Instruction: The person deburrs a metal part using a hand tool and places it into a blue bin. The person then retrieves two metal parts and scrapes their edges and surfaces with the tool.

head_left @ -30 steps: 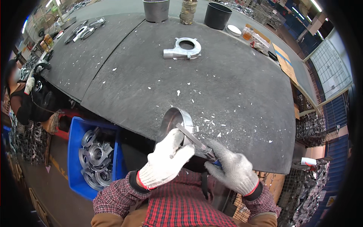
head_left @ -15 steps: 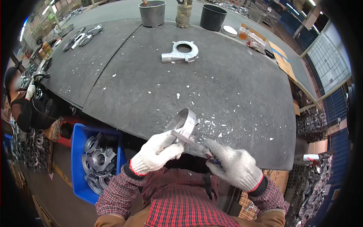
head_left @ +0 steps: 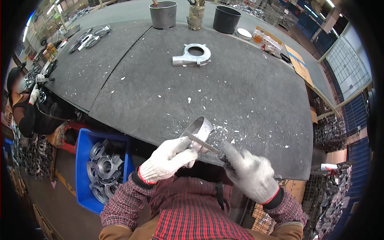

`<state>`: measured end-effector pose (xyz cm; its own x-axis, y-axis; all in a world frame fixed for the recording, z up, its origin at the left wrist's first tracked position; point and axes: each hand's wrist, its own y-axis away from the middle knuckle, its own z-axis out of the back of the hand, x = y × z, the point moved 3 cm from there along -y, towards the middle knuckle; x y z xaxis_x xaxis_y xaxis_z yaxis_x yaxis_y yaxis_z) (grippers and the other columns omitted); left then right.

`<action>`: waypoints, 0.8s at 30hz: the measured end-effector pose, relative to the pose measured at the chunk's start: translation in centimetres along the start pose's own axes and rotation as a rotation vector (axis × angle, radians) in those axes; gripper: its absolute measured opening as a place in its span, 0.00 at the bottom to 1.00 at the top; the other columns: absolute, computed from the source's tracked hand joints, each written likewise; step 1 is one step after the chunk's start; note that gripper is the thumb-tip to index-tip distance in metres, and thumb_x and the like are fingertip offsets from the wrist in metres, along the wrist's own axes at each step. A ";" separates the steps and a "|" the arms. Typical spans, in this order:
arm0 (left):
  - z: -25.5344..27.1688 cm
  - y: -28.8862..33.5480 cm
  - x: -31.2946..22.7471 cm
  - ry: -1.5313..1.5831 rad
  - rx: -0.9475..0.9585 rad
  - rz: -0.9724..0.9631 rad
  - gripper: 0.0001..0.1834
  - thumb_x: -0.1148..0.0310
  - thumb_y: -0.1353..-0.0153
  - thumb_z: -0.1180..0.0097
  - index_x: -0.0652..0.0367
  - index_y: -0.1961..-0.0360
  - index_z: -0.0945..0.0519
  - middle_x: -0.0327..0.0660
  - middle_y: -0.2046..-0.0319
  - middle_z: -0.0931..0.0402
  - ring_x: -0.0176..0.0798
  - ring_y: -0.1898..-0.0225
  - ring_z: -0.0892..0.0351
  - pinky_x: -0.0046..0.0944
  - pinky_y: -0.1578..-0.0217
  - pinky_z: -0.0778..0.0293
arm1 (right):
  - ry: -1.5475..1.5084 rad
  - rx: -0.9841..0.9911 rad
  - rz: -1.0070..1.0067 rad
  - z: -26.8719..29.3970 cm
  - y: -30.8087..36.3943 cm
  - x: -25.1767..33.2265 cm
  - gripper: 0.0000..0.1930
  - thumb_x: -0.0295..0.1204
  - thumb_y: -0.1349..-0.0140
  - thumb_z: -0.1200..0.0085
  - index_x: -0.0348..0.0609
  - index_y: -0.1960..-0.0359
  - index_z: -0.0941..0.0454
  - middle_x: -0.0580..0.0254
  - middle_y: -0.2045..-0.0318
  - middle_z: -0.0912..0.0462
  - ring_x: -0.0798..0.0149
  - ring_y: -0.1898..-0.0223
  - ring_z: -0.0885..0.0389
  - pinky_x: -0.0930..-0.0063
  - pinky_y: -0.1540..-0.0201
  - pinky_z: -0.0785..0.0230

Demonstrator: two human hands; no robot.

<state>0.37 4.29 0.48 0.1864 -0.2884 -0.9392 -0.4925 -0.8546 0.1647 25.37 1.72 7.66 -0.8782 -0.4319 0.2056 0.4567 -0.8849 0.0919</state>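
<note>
My left hand, in a white knit glove, grips a ring-shaped metal casting tilted up at the table's front edge. In my gloved right hand is a flat metal file, held by its handle, which the fingers mostly cover. The file's blade lies across the casting's near side and its tip reaches the left hand's fingers. Farther off on the dark table mat lies a metal housing with a round hole and a spout pointing left.
White metal chips are scattered about the mat. A blue bin of castings stands at lower left. Two buckets and a wrapped post line the back. A co-worker is at far left; a wire basket holds parts at right.
The casting has shifted slightly right and tilted differently. My right hand and the file have moved a little along its edge. The co-worker's hands have risen.
</note>
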 end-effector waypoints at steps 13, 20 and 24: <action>-1.3 1.7 0.1 -0.822 -0.241 -0.311 0.27 0.74 0.30 0.37 0.65 0.30 0.22 0.50 0.40 0.16 0.42 0.44 0.14 0.41 0.43 0.19 | -0.363 0.142 0.120 -0.6 0.2 -0.3 0.37 0.36 0.33 0.31 0.54 0.23 0.31 0.47 0.48 0.11 0.46 0.55 0.06 0.59 0.55 0.10; -2.5 1.9 -1.4 -0.246 -0.057 0.092 0.36 0.72 0.30 0.34 0.64 0.22 0.31 0.44 0.40 0.17 0.35 0.44 0.18 0.39 0.41 0.21 | -0.415 0.145 0.092 -0.5 0.3 -0.9 0.37 0.36 0.32 0.31 0.51 0.23 0.31 0.50 0.47 0.10 0.46 0.56 0.06 0.56 0.55 0.11; -2.5 1.8 -1.8 -0.406 -0.016 -0.091 0.34 0.64 0.30 0.31 0.65 0.27 0.27 0.47 0.45 0.16 0.39 0.44 0.15 0.41 0.41 0.20 | -0.766 0.298 0.117 0.0 0.4 -2.8 0.35 0.37 0.30 0.32 0.50 0.23 0.32 0.47 0.45 0.11 0.42 0.52 0.07 0.55 0.50 0.14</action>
<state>1.24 2.23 3.23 -0.1229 -0.0206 -0.9922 -0.4759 -0.8761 0.0771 28.06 2.60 7.15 -0.5316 -0.1841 0.8267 0.6521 -0.7118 0.2608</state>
